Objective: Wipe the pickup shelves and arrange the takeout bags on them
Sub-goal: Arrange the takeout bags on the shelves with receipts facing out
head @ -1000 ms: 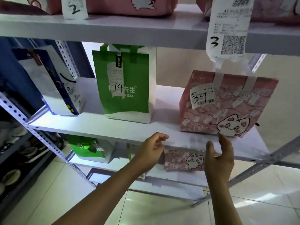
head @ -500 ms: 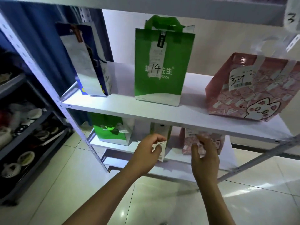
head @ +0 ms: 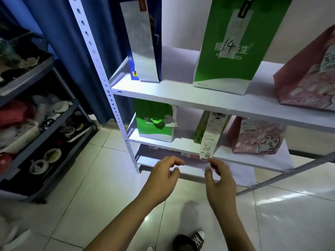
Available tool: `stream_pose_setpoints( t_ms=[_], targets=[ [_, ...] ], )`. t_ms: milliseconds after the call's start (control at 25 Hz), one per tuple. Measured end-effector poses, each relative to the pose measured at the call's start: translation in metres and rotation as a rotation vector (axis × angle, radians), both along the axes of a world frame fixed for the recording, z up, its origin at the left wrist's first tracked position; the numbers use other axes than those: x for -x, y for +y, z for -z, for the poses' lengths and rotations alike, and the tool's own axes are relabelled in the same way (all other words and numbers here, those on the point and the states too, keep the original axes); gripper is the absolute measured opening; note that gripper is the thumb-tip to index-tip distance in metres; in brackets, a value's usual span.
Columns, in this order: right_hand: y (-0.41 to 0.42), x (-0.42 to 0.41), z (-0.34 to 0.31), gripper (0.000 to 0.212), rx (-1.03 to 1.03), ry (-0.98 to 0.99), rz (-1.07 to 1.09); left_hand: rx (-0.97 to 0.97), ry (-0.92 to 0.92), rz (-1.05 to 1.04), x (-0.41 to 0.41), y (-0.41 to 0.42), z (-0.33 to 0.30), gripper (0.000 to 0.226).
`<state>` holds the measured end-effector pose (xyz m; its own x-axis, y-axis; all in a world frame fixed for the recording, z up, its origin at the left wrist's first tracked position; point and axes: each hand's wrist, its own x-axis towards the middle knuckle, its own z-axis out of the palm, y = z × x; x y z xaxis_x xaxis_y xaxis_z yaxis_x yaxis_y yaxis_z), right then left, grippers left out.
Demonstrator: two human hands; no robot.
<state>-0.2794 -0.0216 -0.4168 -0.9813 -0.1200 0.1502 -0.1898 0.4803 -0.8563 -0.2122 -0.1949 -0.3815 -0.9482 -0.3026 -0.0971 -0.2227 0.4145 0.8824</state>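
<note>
Our left hand [head: 164,175] hangs loosely curled, holding nothing; our right hand [head: 216,173] reaches with slack fingers just below the long receipt [head: 208,140] dangling from the narrow bag [head: 201,130] at twelve o'clock on the lower shelf [head: 163,143]. Snagging it could topple that bag.

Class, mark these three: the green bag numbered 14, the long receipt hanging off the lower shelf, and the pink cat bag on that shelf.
green bag numbered 14 [head: 233,57], head view, front face.
long receipt [head: 210,136], head view, mid strip.
pink cat bag [head: 257,136], head view, front face.
</note>
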Motion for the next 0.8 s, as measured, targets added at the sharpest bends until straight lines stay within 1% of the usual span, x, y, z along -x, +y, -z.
stream_pose_setpoints(
  t_ms=[160,280,400,480,560,680,800],
  targets=[
    [-0.011,-0.008,0.023,0.028,-0.019,-0.087,-0.033,0.127,-0.035,0.047,-0.011,-0.002,0.029,0.026],
    [-0.018,-0.004,0.051,0.031,-0.039,-0.071,-0.026,0.125,-0.058,0.045,-0.007,-0.001,0.06,0.027],
    [-0.017,0.002,0.085,0.034,-0.071,-0.142,-0.019,0.108,-0.078,0.022,0.002,0.004,0.097,0.029],
    [-0.011,0.008,0.114,0.038,-0.078,-0.176,-0.026,0.141,-0.096,0.028,0.007,0.008,0.127,0.03],
    [-0.005,0.019,0.145,0.041,-0.082,-0.162,-0.003,0.184,-0.115,0.083,0.015,0.013,0.154,0.032],
    [-0.003,0.054,0.19,0.042,-0.075,-0.132,0.023,0.29,-0.065,0.184,0.034,0.024,0.19,0.035],
    [-0.002,0.085,0.219,0.041,-0.065,-0.142,0.043,0.376,-0.065,0.151,0.056,0.036,0.22,0.038]
  ],
)
